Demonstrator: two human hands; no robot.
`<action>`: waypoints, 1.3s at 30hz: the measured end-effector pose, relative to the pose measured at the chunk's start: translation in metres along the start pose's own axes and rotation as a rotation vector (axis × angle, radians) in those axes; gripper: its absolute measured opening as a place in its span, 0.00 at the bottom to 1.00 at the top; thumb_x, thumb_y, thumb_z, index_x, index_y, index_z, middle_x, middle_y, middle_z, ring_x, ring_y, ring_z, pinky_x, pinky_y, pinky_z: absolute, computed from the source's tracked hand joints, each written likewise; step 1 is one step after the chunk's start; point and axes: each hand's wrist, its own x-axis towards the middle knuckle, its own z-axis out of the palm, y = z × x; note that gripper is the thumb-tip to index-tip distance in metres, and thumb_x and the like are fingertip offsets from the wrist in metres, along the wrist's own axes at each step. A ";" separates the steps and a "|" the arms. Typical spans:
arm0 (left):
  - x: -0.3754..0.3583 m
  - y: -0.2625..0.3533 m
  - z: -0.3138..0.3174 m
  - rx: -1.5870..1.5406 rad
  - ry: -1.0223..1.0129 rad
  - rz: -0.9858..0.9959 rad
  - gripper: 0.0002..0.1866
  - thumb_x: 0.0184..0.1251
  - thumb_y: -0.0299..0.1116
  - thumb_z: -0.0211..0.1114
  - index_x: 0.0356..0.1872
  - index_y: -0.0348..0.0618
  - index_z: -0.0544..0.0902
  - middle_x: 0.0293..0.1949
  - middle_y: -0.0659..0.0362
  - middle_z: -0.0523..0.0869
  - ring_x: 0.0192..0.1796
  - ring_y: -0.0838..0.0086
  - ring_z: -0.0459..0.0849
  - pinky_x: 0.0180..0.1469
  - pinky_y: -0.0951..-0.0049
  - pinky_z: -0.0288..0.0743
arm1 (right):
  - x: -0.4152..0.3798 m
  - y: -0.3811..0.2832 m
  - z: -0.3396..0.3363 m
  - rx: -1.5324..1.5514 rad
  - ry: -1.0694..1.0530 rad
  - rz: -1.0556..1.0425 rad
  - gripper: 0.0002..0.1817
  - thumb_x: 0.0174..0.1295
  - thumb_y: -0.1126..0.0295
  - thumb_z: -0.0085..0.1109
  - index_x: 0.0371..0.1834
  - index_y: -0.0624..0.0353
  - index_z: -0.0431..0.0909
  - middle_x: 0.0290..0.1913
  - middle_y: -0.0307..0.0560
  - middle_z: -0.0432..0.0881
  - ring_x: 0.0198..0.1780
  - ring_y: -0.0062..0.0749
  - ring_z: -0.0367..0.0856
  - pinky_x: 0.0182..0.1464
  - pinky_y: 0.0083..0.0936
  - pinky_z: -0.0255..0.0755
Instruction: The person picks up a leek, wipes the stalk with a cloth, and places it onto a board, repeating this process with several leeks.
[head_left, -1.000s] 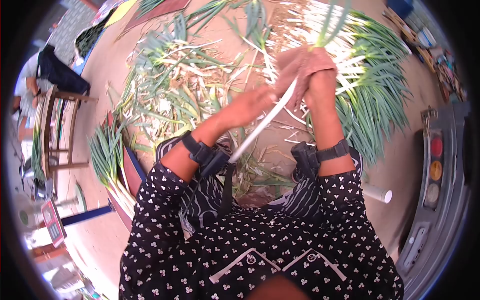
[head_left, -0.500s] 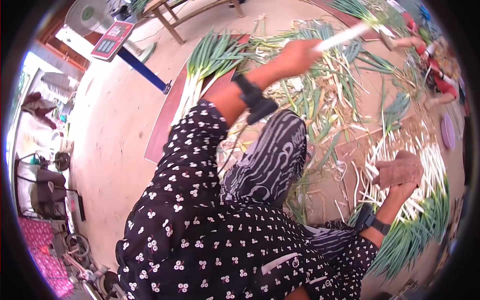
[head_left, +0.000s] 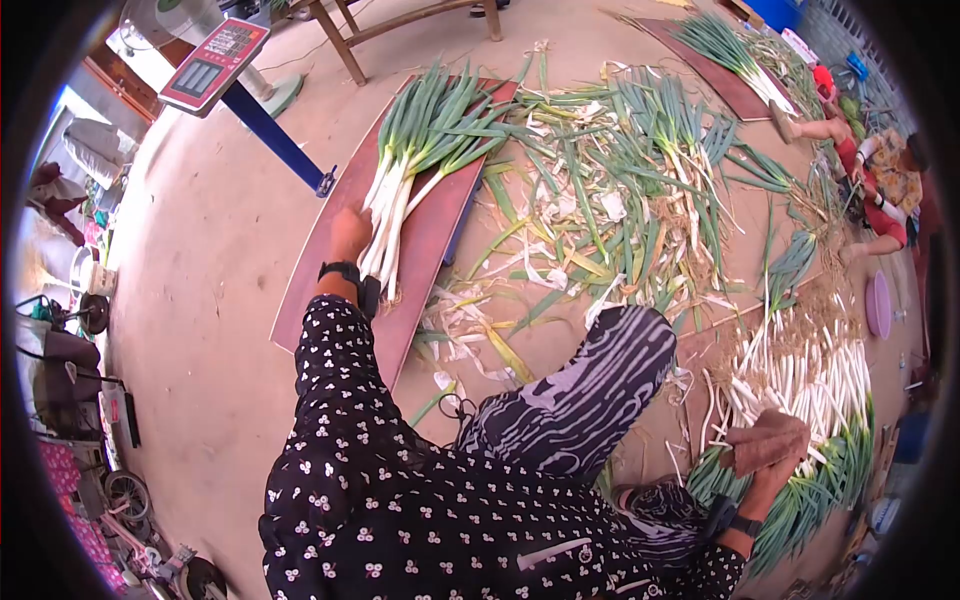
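Note:
Green onions (head_left: 440, 125) with long white stalks lie in a bunch on a reddish-brown board (head_left: 325, 275) at the left. My left hand (head_left: 350, 236) is closed at the white stalks of this bunch, its fingertips partly hidden. My right hand (head_left: 782, 462), low at the right, grips a folded brown cloth (head_left: 765, 440). Beneath and around that hand spreads a large pile of green onions (head_left: 845, 385), white stalks toward the far side and green leaves toward me.
Peeled leaves and scraps (head_left: 570, 220) litter the middle floor. A scale (head_left: 215, 65) on a blue post stands beyond the board, near a wooden bench (head_left: 410, 30). Another person (head_left: 875, 190) sits at the far right, close to a purple basin (head_left: 878, 305). A second board (head_left: 690, 60) bears more onions.
My left hand has swung left and down from over the scraps, where it held a blurred white stalk, to the bunch on the board. My right hand keeps the cloth, slightly lower in view.

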 end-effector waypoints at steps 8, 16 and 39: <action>0.030 -0.019 0.009 -0.131 0.180 0.074 0.18 0.61 0.38 0.55 0.52 0.48 0.76 0.44 0.43 0.80 0.46 0.48 0.78 0.50 0.55 0.71 | -0.016 0.009 0.002 -0.052 0.332 0.019 0.12 0.61 0.56 0.50 0.28 0.50 0.69 0.29 0.37 0.72 0.32 0.28 0.74 0.32 0.27 0.74; 0.066 -0.026 0.038 -0.014 -0.040 -0.039 0.19 0.56 0.36 0.56 0.51 0.45 0.77 0.46 0.42 0.79 0.48 0.50 0.78 0.51 0.58 0.71 | -0.021 0.001 -0.012 -0.156 0.108 0.082 0.13 0.65 0.57 0.44 0.38 0.55 0.70 0.38 0.42 0.74 0.38 0.29 0.75 0.39 0.27 0.76; -0.061 0.387 0.023 -0.601 -0.719 0.908 0.18 0.61 0.33 0.57 0.49 0.31 0.75 0.37 0.58 0.81 0.35 0.77 0.80 0.39 0.76 0.73 | -0.108 -0.068 0.127 -0.339 -0.266 -0.322 0.17 0.39 0.76 0.67 0.34 0.65 0.75 0.35 0.42 0.80 0.34 0.27 0.77 0.35 0.19 0.73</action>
